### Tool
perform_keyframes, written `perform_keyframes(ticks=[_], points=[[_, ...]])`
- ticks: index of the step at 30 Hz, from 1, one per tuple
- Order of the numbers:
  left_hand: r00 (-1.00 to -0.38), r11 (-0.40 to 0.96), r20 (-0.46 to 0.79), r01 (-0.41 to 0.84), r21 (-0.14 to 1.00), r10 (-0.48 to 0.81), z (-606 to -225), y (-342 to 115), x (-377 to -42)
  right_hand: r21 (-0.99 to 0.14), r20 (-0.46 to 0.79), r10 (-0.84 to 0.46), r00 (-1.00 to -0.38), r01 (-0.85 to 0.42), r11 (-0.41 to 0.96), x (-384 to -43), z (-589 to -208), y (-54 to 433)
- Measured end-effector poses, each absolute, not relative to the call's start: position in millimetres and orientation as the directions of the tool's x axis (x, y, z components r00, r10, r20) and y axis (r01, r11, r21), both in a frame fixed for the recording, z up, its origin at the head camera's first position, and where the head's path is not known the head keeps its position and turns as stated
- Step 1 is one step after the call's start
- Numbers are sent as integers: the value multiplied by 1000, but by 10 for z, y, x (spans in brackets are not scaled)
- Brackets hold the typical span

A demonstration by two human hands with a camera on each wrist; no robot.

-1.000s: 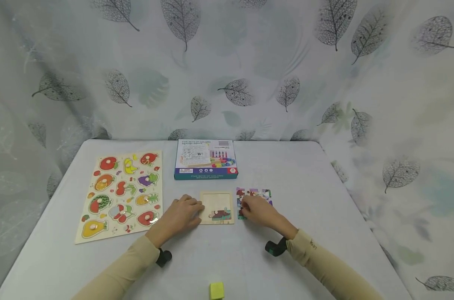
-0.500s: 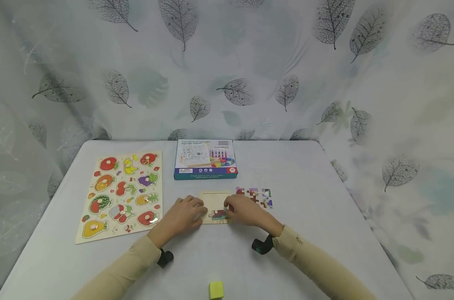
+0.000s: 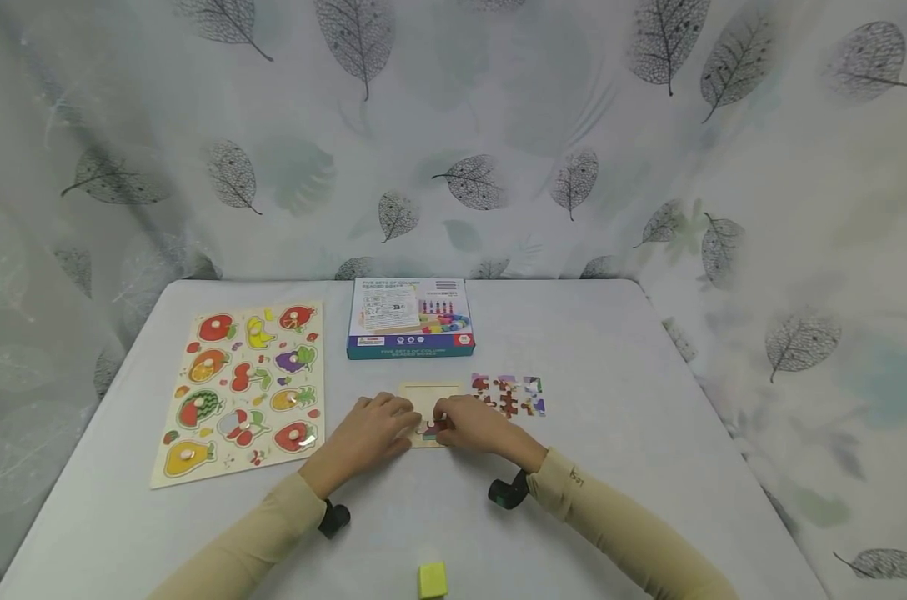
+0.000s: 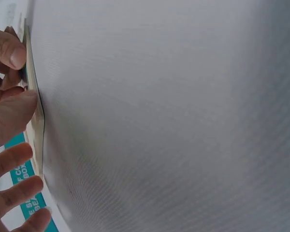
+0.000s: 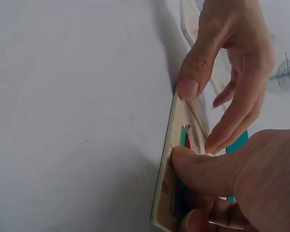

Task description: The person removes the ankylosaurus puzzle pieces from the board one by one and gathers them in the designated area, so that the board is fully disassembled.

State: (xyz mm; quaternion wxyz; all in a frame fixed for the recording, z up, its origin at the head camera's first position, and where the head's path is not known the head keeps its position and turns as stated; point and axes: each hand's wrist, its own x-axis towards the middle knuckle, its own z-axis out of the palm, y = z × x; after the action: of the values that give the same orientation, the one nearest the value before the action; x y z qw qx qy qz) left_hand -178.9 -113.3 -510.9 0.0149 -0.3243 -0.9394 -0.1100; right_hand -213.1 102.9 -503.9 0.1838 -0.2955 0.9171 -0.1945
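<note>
A small square wooden puzzle tray [image 3: 423, 386] lies mid-table, with joined red-brown and teal jigsaw pieces [image 3: 429, 433] in its lower part. My left hand [image 3: 371, 429] rests at the tray's left side; its thumb touches the near corner and the other fingers are loosely spread, as the right wrist view shows. Over the lower right of the tray, my right hand [image 3: 479, 423] pinches a jigsaw piece down among those inside. Its thumb [image 5: 195, 169] lies across the near rim, and the hand mostly hides that piece. Right of the tray lie several loose jigsaw pieces [image 3: 508, 405] in rows.
A fruit peg board [image 3: 228, 462] lies at the left. Behind the tray is a flat bead-toy box [image 3: 411, 352]. A yellow cube [image 3: 433, 581] sits near the front edge. A leaf-patterned curtain [image 3: 513, 242] hangs behind the table.
My right hand has moved left from the loose pieces to the tray, carrying a jigsaw piece; the lowest loose row is gone. The left hand has shifted slightly right along the tray.
</note>
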Motion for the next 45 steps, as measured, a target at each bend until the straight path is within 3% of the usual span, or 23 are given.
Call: perform_keyframes(ticks=[10, 19, 37, 45], points=[[-831, 805, 41, 548, 226, 554, -5122, -1139, -1820, -460, -222, -595, -772, -456, 762, -2127, -5061, 1008], [-834, 802, 37, 541, 253, 551, -5119, -1130, -1828, -501, -242, -569, -786, -401, 767, -2122, -5048, 1007], [-844, 807, -1, 512, 293, 536, -5120, -1112, -1842, -494, -195, -572, -797, -424, 759, -2064, -5029, 1012], [-845, 805, 0, 510, 302, 535, -5105, -1114, -1842, -580, -201, -527, -826, -333, 744, -2080, -4951, 1175]])
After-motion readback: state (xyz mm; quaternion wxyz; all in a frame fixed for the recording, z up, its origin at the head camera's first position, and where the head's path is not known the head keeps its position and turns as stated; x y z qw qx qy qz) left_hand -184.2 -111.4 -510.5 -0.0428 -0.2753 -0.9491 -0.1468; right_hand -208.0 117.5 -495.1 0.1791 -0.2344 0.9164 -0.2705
